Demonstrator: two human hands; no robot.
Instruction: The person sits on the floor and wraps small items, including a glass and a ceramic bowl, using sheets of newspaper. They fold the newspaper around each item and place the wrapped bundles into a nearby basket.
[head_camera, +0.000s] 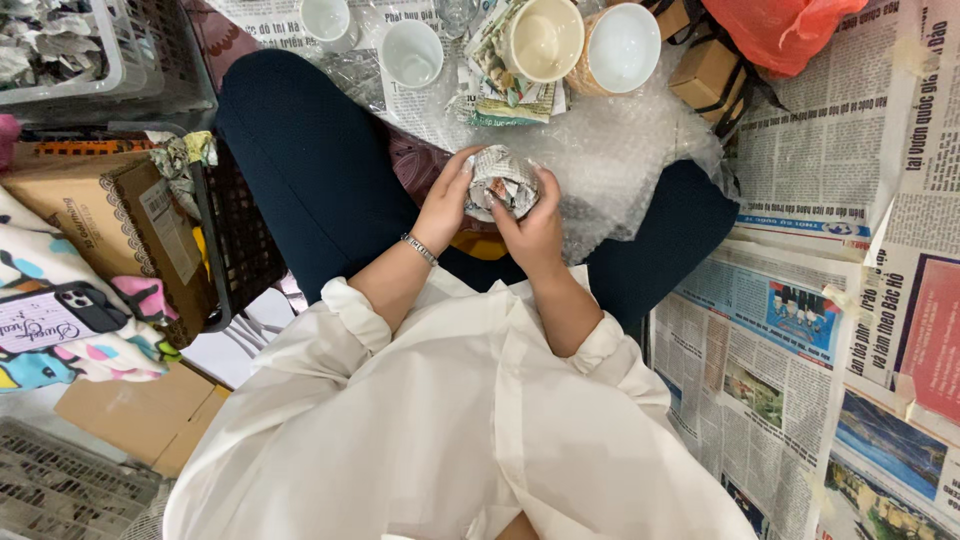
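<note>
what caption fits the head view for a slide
Both hands, left hand and right hand, hold a newspaper-wrapped bundle above bubble wrap.

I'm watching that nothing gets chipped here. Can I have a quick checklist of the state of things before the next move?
1. Both hands on newspaper-wrapped bundle: ok; left hand and right hand cup it.
2. Paper covers the item: ok from above; underside cannot tell.
3. Bubble wrap lies under the bundle: ok.
4. Unwrapped cups upright, apart from the hands: ok.
5. Firmness of grip: cannot tell.
</note>
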